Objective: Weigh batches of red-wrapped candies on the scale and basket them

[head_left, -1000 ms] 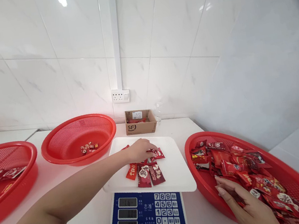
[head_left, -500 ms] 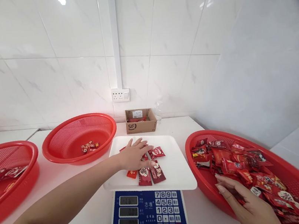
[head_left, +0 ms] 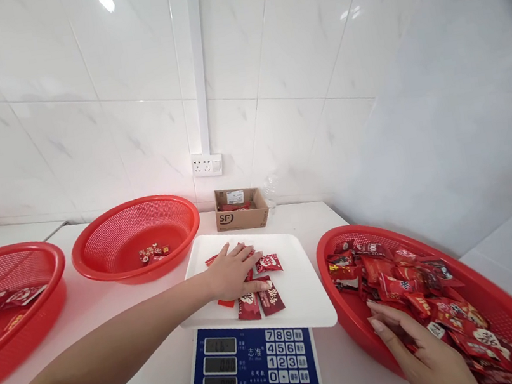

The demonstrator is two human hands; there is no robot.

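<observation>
— Count?
— I log three large red baskets (head_left: 118,238), one digital scale (head_left: 256,371), at least five red packets (head_left: 270,296) on its white pan (head_left: 300,291).
— Hands?
— Left hand (head_left: 234,272): splayed over them, palm down. Right hand (head_left: 420,344): fingers curled at right-hand basket (head_left: 494,304); grip, can't tell.

Workroom or shop, likely; weighing scale (head_left: 255,381); red baskets (head_left: 355,325) of wrapped packets (head_left: 398,286); tiled wall (head_left: 146,138)

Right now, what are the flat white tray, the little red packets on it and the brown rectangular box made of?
Flat white tray: probably smooth plastic, with rounded corners.
Little red packets: maybe slightly glossy plastic film, with flat ends.
Brown rectangular box: likely matte cardboard, with thin walls.
</observation>
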